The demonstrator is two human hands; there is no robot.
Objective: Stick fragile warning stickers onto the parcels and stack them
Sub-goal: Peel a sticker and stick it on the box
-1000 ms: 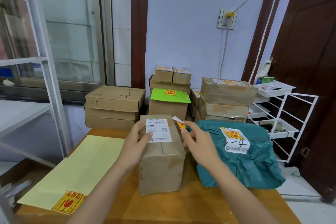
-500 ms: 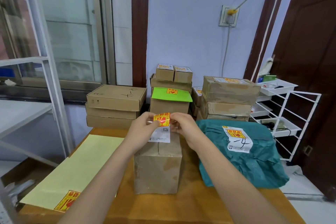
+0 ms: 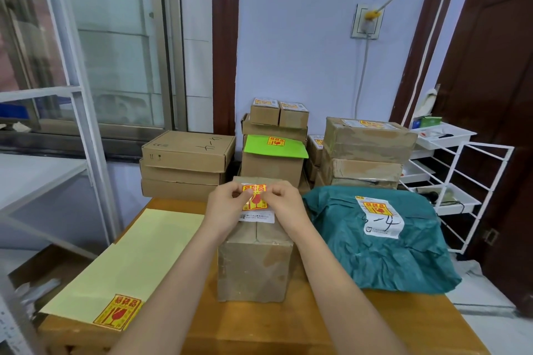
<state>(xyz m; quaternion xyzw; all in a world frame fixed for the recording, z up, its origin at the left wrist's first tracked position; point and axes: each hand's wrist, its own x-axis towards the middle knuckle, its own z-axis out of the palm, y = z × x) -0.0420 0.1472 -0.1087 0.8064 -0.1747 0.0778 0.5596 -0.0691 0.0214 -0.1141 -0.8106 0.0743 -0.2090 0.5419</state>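
Note:
A brown taped cardboard parcel [image 3: 255, 265] stands on the wooden table [image 3: 288, 331] in front of me. A yellow and red fragile sticker [image 3: 255, 197] lies over its white shipping label [image 3: 257, 216] on top. My left hand [image 3: 226, 209] pinches the sticker's left edge and my right hand [image 3: 285, 206] pinches its right edge. A pale yellow backing sheet [image 3: 135, 259] with one more fragile sticker [image 3: 117, 311] lies at the left. A teal bagged parcel [image 3: 380, 242] with a sticker on its label sits to the right.
Behind the table stand stacks of cardboard boxes: plain ones [image 3: 184, 164] at the left, stickered ones [image 3: 277, 150] in the middle and at the right [image 3: 366, 150]. A white wire rack [image 3: 450, 181] stands at the far right by a dark door.
My right hand brought the sticker from the parcel's right edge over the label. Both hands now pinch it and have lowered it onto the top of the parcel.

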